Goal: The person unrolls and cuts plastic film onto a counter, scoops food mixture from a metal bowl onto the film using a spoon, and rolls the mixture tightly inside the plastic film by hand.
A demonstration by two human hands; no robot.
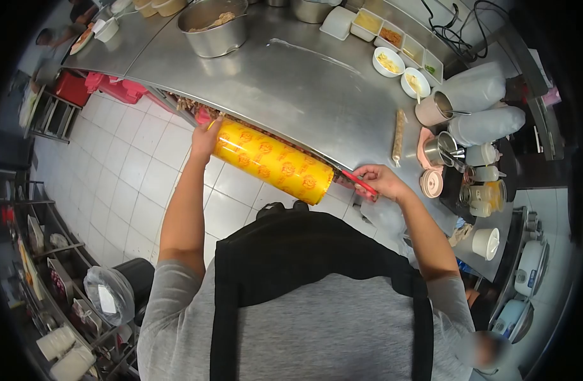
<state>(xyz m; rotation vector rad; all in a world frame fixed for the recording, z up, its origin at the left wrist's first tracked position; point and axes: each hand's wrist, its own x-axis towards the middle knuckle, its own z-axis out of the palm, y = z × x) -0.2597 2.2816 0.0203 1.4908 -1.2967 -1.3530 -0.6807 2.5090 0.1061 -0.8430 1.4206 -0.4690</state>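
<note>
A large yellow roll of film (266,159) with red print hangs slantwise in front of the steel counter's near edge. My left hand (207,134) grips its left end, fingers wrapped round the rim. Just past the roll's right end, my right hand (379,182) is closed on a red-handled tool (360,183), whose thin metal part points left toward the counter edge; its exact kind is hard to make out. On the counter above my right hand lies a wrapped, sausage-shaped roll (399,138).
On the steel counter (291,82) stand a large pot (213,28), ingredient tubs (390,36), two white bowls (388,62) and a utensil cup (433,108). A lined bin (109,295) is at lower left. Other people are partly visible at upper left and lower right.
</note>
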